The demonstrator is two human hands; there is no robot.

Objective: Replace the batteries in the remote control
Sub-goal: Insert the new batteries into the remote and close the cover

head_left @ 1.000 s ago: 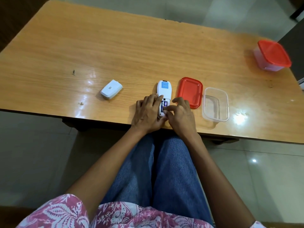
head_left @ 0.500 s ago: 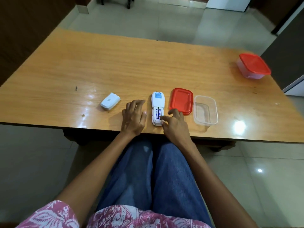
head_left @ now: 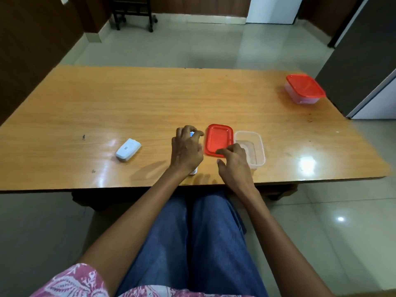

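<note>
The white remote control (head_left: 193, 172) lies face down near the table's front edge, almost wholly covered by my left hand (head_left: 186, 150). Only its near end and a bit of its far end between my fingers show. My left fingers curl over the remote's far end, gripping it. The battery compartment is hidden under the hand. My right hand (head_left: 234, 162) hovers just right of the remote, holding nothing, fingers loosely bent, fingertips over the near edge of the red lid (head_left: 218, 139). The white battery cover (head_left: 128, 150) lies apart on the table to the left.
A clear plastic container (head_left: 258, 146) stands right of the red lid, partly behind my right hand. A second container with a red lid (head_left: 304, 88) sits at the table's far right corner. The wooden table (head_left: 150, 103) ends just before my knees.
My left hand moved from beside the remote onto it and closed over it. My right hand left the battery compartment and shifted right toward the red lid. The view tilted upward.
</note>
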